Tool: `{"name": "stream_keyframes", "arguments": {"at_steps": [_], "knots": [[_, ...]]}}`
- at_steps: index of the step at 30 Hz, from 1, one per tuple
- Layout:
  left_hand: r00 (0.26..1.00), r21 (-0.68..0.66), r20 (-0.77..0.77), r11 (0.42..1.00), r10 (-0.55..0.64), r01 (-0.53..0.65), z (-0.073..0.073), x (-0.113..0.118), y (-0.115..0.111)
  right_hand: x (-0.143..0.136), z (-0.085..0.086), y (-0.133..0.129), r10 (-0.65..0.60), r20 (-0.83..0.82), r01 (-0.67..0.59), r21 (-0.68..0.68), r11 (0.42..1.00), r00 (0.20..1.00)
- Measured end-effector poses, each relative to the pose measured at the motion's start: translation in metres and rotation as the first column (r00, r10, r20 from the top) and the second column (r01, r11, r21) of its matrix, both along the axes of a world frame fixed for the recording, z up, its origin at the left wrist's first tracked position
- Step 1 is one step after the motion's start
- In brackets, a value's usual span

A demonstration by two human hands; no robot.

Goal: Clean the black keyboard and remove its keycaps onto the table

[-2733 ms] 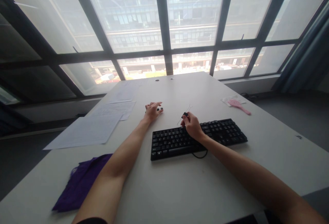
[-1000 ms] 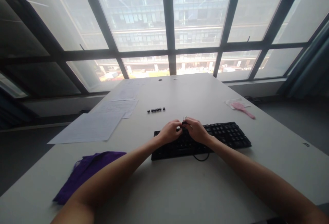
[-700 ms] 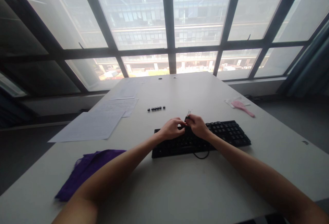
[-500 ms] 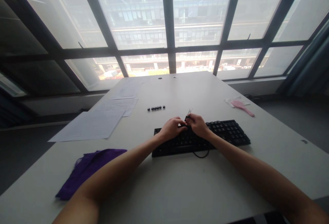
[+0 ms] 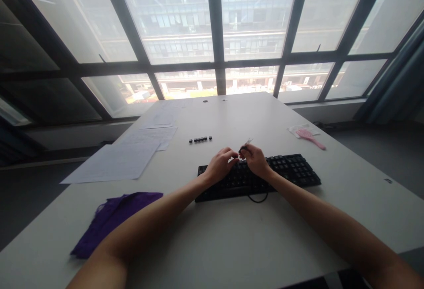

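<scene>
A black keyboard [image 5: 228, 187] lies on the white table, with a stretch of its keys hidden under my hands. In my right hand [image 5: 255, 161] is a keycap puller, its black handle between my fingers and its thin wire ends [image 5: 249, 140] pointing up and away. My left hand [image 5: 220, 165] is above the keyboard's left half, thumb and fingertips brought together close to the puller. Whatever is between those fingertips is too small to make out. Several loose black keycaps [image 5: 200, 139] stand in a row on the table beyond the keyboard.
A folded purple cloth [image 5: 115, 218] lies by my left forearm. Sheets of paper [image 5: 115, 161] spread along the table's left edge. A pink hairbrush [image 5: 310, 138] rests over a clear plastic bag at the right. A cable loop [image 5: 258, 199] sticks out at the keyboard's front.
The puller in my right hand has turned, its wire ends now leaning further right. My left fingertips have drawn slightly away from it. The keyboard stays put.
</scene>
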State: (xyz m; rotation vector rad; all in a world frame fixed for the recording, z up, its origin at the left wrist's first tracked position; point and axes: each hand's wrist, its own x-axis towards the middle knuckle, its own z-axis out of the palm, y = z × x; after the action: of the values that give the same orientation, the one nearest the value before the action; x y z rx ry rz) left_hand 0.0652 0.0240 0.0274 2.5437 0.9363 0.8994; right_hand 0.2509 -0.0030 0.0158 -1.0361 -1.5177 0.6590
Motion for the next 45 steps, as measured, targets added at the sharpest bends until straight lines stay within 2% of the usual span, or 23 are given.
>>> {"name": "stream_keyframes", "arguments": {"at_steps": [8,13,17,20,23,26,30,32,37,45], "knots": [[0.999,0.080,0.035,0.997,0.018,-0.021,0.000,-0.003,-0.003,-0.005,0.003,-0.003,-0.099,0.117,0.093,0.061,0.994,0.988],[0.992,0.182,-0.129,0.983,-0.018,0.042,0.006,0.000,-0.010,-0.004,0.003,0.000,-0.086,0.056,0.087,-0.018,0.996,0.995],[0.993,0.192,-0.113,0.979,-0.045,0.066,0.010,0.002,-0.005,-0.004,0.004,0.002,-0.058,-0.003,0.058,-0.047,0.997,0.998],[0.999,0.119,-0.010,0.992,-0.032,0.033,0.014,-0.005,0.013,-0.005,0.002,0.002,-0.074,-0.042,0.071,-0.057,0.996,0.996],[0.995,0.058,0.035,0.994,0.088,-0.090,0.016,-0.020,0.046,-0.005,-0.001,0.004,-0.090,-0.058,0.086,-0.065,0.994,0.994],[0.977,0.072,-0.049,0.976,0.208,-0.204,0.013,-0.037,0.083,-0.005,-0.005,0.006,-0.077,-0.040,0.074,-0.071,0.995,0.996],[0.947,0.114,-0.228,0.972,0.227,-0.206,0.003,-0.048,0.118,-0.004,-0.006,0.007,-0.072,-0.037,0.070,-0.075,0.995,0.997],[0.933,0.129,-0.275,0.970,0.233,-0.205,-0.002,-0.049,0.128,-0.004,-0.005,0.007,-0.068,-0.035,0.066,-0.076,0.995,0.997],[0.928,0.121,-0.282,0.968,0.245,-0.218,-0.010,-0.050,0.142,-0.004,-0.004,0.006,-0.062,-0.005,0.061,-0.088,0.994,0.998],[0.919,0.111,-0.274,0.959,0.282,-0.261,-0.013,-0.048,0.151,-0.004,-0.003,0.005,-0.053,0.011,0.053,-0.099,0.994,0.999]]}}
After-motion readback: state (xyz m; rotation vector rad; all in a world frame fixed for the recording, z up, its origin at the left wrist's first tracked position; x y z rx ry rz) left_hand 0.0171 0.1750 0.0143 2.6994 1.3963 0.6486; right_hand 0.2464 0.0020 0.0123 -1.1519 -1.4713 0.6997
